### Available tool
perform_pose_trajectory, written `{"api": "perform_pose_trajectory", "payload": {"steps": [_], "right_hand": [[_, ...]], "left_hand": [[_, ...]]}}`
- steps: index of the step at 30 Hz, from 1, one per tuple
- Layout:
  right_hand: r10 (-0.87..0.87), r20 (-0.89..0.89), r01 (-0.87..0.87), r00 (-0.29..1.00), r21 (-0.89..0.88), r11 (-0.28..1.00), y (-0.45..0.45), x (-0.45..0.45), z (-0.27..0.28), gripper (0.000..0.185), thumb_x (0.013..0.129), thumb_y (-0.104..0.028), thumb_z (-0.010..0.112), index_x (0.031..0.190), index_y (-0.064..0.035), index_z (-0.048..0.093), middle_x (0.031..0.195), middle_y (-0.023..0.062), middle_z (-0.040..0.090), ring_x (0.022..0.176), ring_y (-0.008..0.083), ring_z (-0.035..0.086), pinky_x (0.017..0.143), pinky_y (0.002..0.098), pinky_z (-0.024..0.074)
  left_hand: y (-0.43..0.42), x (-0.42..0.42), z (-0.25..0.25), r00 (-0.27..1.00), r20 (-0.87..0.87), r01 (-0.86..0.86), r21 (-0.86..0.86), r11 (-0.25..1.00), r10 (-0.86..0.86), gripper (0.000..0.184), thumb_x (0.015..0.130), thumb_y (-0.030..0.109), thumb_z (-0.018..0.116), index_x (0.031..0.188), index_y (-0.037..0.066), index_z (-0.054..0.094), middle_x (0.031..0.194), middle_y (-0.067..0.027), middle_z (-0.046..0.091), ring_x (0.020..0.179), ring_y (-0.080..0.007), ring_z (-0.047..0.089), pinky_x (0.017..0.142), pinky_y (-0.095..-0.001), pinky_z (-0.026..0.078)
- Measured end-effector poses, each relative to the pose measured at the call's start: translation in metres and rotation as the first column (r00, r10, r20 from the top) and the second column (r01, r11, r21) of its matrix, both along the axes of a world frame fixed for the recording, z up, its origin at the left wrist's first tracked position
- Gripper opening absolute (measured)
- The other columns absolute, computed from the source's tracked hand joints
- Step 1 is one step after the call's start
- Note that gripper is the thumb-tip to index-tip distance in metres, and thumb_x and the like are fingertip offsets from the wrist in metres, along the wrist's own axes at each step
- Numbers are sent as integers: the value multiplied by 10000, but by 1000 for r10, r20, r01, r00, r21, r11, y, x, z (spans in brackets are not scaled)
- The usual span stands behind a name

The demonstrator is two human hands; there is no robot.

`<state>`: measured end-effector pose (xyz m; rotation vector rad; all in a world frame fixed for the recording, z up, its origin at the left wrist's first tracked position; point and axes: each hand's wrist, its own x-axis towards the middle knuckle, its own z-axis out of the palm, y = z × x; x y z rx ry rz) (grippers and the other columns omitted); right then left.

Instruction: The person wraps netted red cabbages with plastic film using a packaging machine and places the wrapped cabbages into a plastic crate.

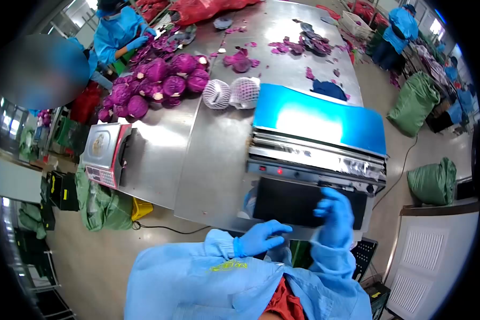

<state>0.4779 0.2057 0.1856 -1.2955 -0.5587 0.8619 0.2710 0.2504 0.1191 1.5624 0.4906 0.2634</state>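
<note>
My left hand, in a blue glove, is at the table's near edge with its fingers stretched out and nothing in them. My right hand, gloved too, is over the right part of a black plate, fingers bent but apart, with nothing visible in them. I cannot tell whether it touches the plate. The plate belongs to a film wrapping machine with a red light and a roll of shiny blue film. Left of the roll sit two red cabbages in white foam nets.
A heap of red cabbages lies on the steel table, with a weighing scale at the left corner. Loose leaves are scattered at the back. A co-worker in blue handles cabbage. Green sacks stand on the floor.
</note>
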Motion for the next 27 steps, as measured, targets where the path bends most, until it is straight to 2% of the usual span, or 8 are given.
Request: {"api": "perform_pose_trajectory", "payload": {"steps": [2, 4, 7, 8, 9, 11, 17, 27], "right_hand": [[258, -125, -275, 958, -149, 950, 44, -56, 15, 252, 892, -106, 479, 1061, 18, 619, 826, 61, 623, 692, 107, 578, 667, 237, 484], [482, -261, -514, 837, -72, 855, 70, -100, 2, 254, 908, -109, 473, 1096, -8, 611, 820, 55, 628, 730, 117, 596, 700, 251, 493], [613, -356, -646, 706, 30, 762, 80, -160, -18, 243, 943, -138, 475, 1120, -30, 601, 822, 57, 630, 754, 111, 605, 695, 244, 504], [645, -295, -662, 705, 52, 747, 80, -173, -27, 251, 945, -123, 482, 1141, 0, 579, 895, 71, 642, 798, 122, 616, 758, 249, 502], [627, -323, -643, 709, 70, 763, 81, -185, -27, 244, 945, -130, 491, 1139, -15, 583, 868, 63, 639, 795, 112, 615, 748, 241, 501], [597, -334, -628, 729, 19, 778, 83, -187, -23, 223, 940, -160, 507, 1113, -59, 605, 794, 40, 625, 735, 88, 603, 700, 229, 499], [387, -148, -405, 910, -117, 907, 31, -177, -28, 210, 863, -227, 526, 971, -84, 635, 736, 56, 626, 559, 119, 572, 547, 276, 485], [-63, -224, 54, 972, -45, 997, -158, -168, -27, 214, 873, -238, 531, 954, -73, 642, 724, 55, 617, 578, 119, 581, 529, 258, 478]], "left_hand": [[27, -37, 13, 990, -20, -137, -9, 991, 137, 376, 888, 175, 560, 1235, 34, 538, 1104, -107, 594, 1015, -197, 574, 892, -318, 446], [46, -68, 14, 966, -39, -258, -19, 966, 257, 377, 872, 140, 565, 1221, 1, 542, 1151, -111, 605, 1031, -159, 570, 901, -301, 443], [58, -114, -2, 892, -368, -318, -97, 943, 263, 317, 811, 37, 568, 1124, -6, 547, 1031, -83, 608, 959, -140, 571, 848, -288, 461], [52, -123, -5, 897, -235, -411, -126, 903, 375, 255, 807, 33, 572, 1059, -4, 570, 941, -73, 604, 884, -130, 558, 785, -285, 458], [53, -130, -6, 880, -106, -476, -192, 858, 464, 193, 804, 29, 577, 994, -3, 593, 851, -64, 599, 810, -120, 545, 722, -282, 456], [61, -132, 2, 896, -107, -445, -185, 876, 432, 197, 812, 32, 576, 1003, -15, 580, 884, -61, 605, 806, -129, 543, 717, -286, 451], [30, -115, 9, 983, -157, -128, -251, 959, 90, 393, 846, 68, 530, 1208, -78, 482, 1146, -161, 577, 1018, -207, 565, 878, -309, 442], [-74, -74, -17, 807, -304, 503, -97, 859, -506, 383, 908, 121, 514, 1252, -44, 477, 1153, -133, 581, 1039, -181, 547, 908, -293, 423]]}}
